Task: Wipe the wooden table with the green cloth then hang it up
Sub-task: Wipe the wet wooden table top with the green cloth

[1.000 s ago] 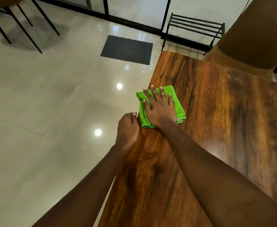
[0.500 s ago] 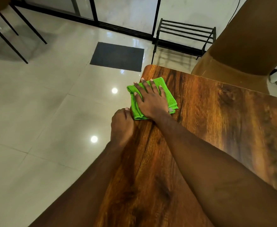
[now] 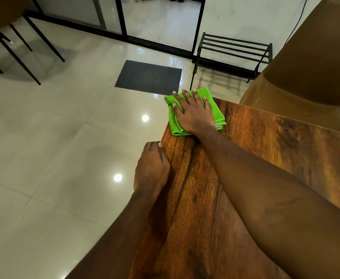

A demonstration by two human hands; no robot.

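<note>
A folded green cloth (image 3: 215,109) lies on the far left corner of the wooden table (image 3: 265,158), slightly overhanging the corner. My right hand (image 3: 193,113) lies flat on top of it, fingers spread, pressing it down. My left hand (image 3: 152,168) rests curled over the table's left edge, nearer to me, holding no cloth.
A brown chair (image 3: 306,67) stands at the table's far right side. A black metal rack (image 3: 231,55) stands against the wall beyond the corner. A dark mat (image 3: 149,77) lies on the tiled floor before glass doors. Black chair legs (image 3: 18,51) show at far left.
My right hand has slid the green cloth away from me along the table's left edge, up to the far corner. My left hand has kept its hold on the edge.
</note>
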